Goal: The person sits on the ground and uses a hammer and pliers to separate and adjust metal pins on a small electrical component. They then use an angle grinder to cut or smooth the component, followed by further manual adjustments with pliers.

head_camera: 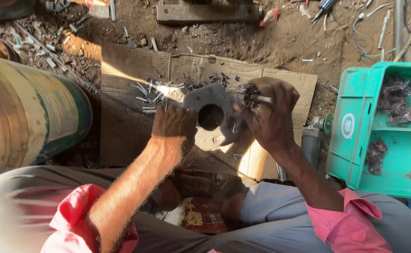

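Hands (pixel 173 122) (pixel 268 112) grip disc (pixel 210 100) edges over cardboard (pixel 130 75); crate (pixel 355 126) close right.

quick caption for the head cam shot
Seated over cardboard, left hand steadies a grey holed disc while right hand grips small metal pins.

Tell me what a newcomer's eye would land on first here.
The dark metal disc with a round centre hole, held mid-frame between the left hand and right hand over a cardboard sheet. Next, the bright green crate at right and the big drum at left.
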